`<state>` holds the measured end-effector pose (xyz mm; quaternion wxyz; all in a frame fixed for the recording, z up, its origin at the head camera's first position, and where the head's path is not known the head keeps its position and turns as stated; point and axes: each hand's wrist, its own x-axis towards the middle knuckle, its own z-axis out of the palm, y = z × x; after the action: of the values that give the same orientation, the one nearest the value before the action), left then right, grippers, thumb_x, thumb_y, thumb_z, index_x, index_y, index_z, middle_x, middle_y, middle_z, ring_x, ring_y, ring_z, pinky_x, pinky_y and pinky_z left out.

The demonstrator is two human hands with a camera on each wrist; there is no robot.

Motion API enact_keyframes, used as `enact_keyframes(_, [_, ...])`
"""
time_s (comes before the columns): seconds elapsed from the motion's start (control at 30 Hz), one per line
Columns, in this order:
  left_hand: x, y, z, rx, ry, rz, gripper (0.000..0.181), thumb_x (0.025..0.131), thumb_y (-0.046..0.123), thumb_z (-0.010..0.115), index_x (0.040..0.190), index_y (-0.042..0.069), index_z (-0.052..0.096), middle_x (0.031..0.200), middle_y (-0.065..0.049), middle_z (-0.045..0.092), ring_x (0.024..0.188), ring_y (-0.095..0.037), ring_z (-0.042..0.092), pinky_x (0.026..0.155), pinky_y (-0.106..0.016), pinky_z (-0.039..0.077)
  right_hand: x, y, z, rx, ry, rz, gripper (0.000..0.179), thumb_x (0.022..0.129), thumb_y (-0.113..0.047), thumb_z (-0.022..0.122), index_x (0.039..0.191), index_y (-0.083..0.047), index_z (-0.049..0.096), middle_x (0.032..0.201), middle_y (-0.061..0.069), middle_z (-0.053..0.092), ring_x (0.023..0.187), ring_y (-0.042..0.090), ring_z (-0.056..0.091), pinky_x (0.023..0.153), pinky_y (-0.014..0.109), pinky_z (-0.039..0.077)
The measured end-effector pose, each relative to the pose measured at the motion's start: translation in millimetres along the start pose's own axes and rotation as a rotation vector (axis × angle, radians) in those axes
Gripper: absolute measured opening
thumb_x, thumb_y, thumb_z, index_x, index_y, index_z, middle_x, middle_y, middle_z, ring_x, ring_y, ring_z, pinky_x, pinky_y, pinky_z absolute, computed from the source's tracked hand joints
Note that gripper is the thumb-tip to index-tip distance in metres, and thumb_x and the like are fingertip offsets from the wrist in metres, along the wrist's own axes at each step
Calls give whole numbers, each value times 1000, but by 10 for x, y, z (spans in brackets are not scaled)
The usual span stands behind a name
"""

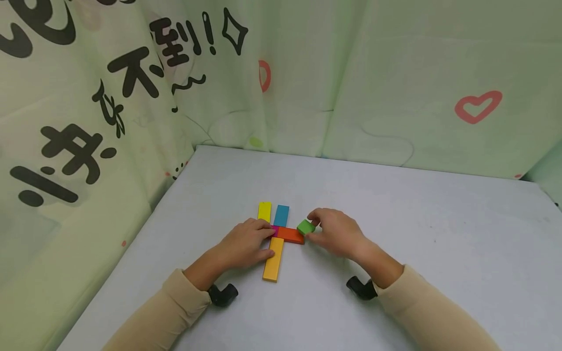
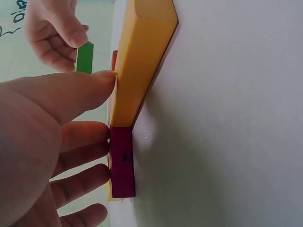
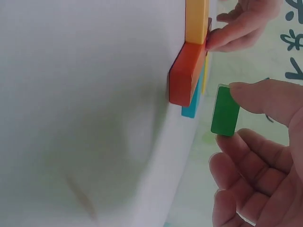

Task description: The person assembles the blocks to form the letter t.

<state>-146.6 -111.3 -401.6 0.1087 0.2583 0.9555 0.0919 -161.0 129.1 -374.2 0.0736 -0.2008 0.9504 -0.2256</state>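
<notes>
Above the red-orange block (image 1: 291, 235), the right grip (image 1: 335, 234) pinches the green block (image 1: 306, 227); left of the red-orange block, the relaxed left grip (image 1: 248, 243) touches the magenta block (image 2: 122, 172). Early release could displace the red-orange block.

In the head view, the left hand (image 1: 243, 243) covers most of the purple block (image 2: 122, 177) and the near end of the yellow block (image 1: 265, 210), while the lower edge crops both sleeves (image 1: 175, 307). The left wrist view's top edge cuts off the amber block (image 2: 144, 56); a dark mark (image 2: 127, 158) on the purple block, possibly printing, is too small to read.
</notes>
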Motion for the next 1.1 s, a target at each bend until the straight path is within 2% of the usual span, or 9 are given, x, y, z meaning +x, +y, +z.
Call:
enact_keyframes(0.5, [-15,1,-21,-9,6,12,57,92,38,73,137,6,61,135,-8,56,125,-26,49,104,-41,44,-163,-214,132,-22,-36,-36,35,85,-21,80,115,-5,69,99,1,69,96,21,61,79,35,55])
enact_keyframes(0.8, [-12,0,-33,-5,5,19,57,92,38,73,137,6,61,135,-8,56,124,-25,49,105,-41,43,-239,-300,220,-13,-38,-100,26,85,-18,80,107,-8,71,94,-3,68,94,20,61,77,35,54])
enact_keyframes(1.1, [-10,-2,-34,1,10,23,57,91,39,73,137,6,61,136,-8,56,125,-26,49,105,-41,43,-304,-382,281,8,-78,-144,26,83,-16,80,106,-8,71,98,-2,71,98,21,62,79,38,55])
